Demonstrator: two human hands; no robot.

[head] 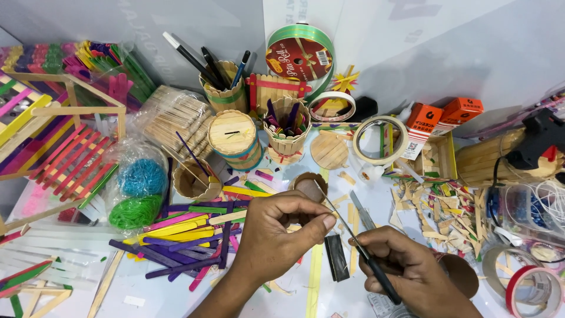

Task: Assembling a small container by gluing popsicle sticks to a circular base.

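Brown and round, a small cardboard cup (310, 187) sits in the lower middle of the frame, mostly hidden behind the left hand (279, 232), whose fingers are curled and pressed together around it, the thumb lying along the front. A thin blade (335, 213) slants from the cup's rim down to the right, its dark handle gripped in the fist of the right hand (406, 271), which is closed tight around it in the lower right. Whether the blade touches the cup is hard to tell.

Just below the blade a small black block (336, 258) lies flat on the table (159, 297), and a second grey blade (363, 211) lies just beside the right hand's knuckles. To the left of the left hand a loose heap of coloured craft sticks (176, 235), purple, yellow, green and pink, spreads over the table. Above that, in a clear bag, lie a blue bundle of string (142, 176) and a green one (134, 212).

Above the cup stand three pots built of plain wooden sticks: a lidded barrel (234, 139), a pot full of coloured sticks (287, 129), and one holding pens (223, 88). A flat wooden disc (329, 150) lies to their right, near a roll of pale tape (379, 140). A green ribbon spool (300, 59) leans against the wall at top centre.

To the right lies a scatter of cut stick scraps (438, 209), two orange boxes (441, 115) above it, and a black glue gun (538, 138) at the far right. A red tape roll (532, 288) sits in the lower right corner.
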